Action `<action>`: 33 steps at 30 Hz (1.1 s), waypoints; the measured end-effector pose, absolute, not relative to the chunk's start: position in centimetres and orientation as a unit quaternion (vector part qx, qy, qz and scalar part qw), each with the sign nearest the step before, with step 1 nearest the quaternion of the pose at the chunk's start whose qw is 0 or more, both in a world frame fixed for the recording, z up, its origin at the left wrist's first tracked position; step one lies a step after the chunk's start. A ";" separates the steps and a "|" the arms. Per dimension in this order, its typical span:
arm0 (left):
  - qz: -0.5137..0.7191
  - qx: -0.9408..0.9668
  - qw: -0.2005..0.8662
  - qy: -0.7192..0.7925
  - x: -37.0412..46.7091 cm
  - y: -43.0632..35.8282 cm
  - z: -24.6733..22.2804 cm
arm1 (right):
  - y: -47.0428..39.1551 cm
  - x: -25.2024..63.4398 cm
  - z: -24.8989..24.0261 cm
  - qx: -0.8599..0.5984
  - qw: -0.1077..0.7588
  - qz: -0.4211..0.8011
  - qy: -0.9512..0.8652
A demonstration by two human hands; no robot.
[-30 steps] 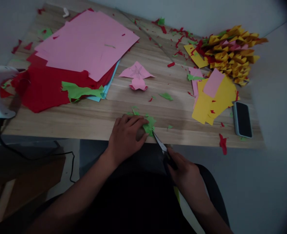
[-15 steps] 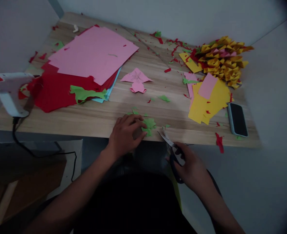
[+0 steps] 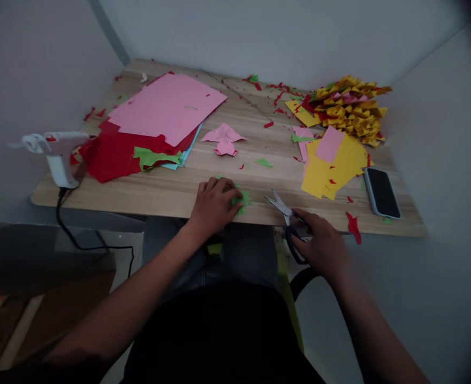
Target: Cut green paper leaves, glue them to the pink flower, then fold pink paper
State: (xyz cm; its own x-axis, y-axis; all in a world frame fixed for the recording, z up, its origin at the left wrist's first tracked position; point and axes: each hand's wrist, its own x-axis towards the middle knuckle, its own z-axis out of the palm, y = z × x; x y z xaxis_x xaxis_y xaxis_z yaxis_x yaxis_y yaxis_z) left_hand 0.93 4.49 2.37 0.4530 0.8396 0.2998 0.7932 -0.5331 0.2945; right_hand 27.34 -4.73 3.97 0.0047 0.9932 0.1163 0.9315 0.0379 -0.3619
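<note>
My left hand (image 3: 214,205) rests at the table's front edge, its fingers curled down on a small pile of green paper scraps (image 3: 242,200). Its fingertips are partly hidden, but they appear closed on the paper. My right hand (image 3: 323,242) is closed around the dark handles of a pair of scissors (image 3: 281,206), whose blades are slightly apart over the front edge and point up and left. Beyond my hands lies a cut and folded pink paper figure (image 3: 225,140). A lone green scrap (image 3: 264,162) lies to its right.
Pink sheets (image 3: 171,106) overlap red paper (image 3: 119,152) on the left, beside a white glue gun (image 3: 62,162) with a black cord. On the right are yellow paper (image 3: 335,165), a phone (image 3: 382,193) and a yellow folded-paper piece (image 3: 351,109). Red scraps litter the back.
The scissors and my right hand have moved up, bringing the blades over the table edge. My left hand stays at the green scraps. The whole view has shifted slightly.
</note>
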 end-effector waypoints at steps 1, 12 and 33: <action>0.203 0.846 0.046 0.491 1.0 4.5 2.4 | -4.7 27.5 3.6 -0.687 0.174 0.081 -0.700; 0.320 0.810 0.283 0.402 4.2 5.0 5.1 | -7.8 27.3 0.3 -0.609 0.237 -0.014 -0.757; 0.399 0.690 0.290 0.530 2.6 9.4 4.4 | -7.3 28.4 -0.8 -0.626 0.263 -0.005 -0.734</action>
State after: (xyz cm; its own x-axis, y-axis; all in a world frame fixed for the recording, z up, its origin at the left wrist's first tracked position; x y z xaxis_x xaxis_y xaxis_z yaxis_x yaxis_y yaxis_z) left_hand 2.57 9.39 4.41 0.1197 0.9627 0.2426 0.5007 -0.2695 0.8226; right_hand 28.41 -7.34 -0.78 -0.0772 0.9167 0.3921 0.9220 0.2153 -0.3218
